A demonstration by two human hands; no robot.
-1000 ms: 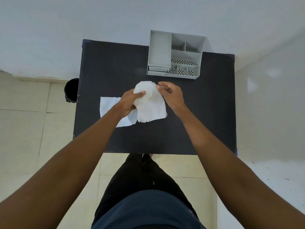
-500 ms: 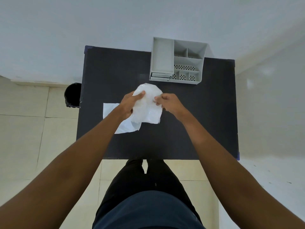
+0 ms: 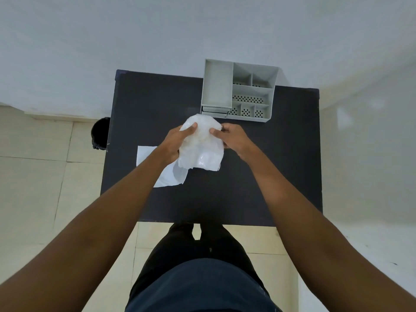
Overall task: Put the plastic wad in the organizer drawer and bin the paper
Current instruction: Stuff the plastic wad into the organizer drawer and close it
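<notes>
Between your two sets of fingertips sits the translucent plastic wad [image 3: 200, 145], lifted off the black table [image 3: 146, 104]. Your left hand [image 3: 177, 140] and right hand [image 3: 234, 140] pinch its upper edges from either side, likely to compress it. Beyond your fingers waits the grey organizer [image 3: 240, 91]; under your left wrist lies the paper [image 3: 146, 155], the black bin [image 3: 101, 134] farther left.

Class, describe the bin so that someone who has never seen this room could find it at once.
Start at the black table against the white wall. Look past its left edge, down to the tiled floor. There stands a small round black bin, the only dark thing on the pale tiles.
</notes>
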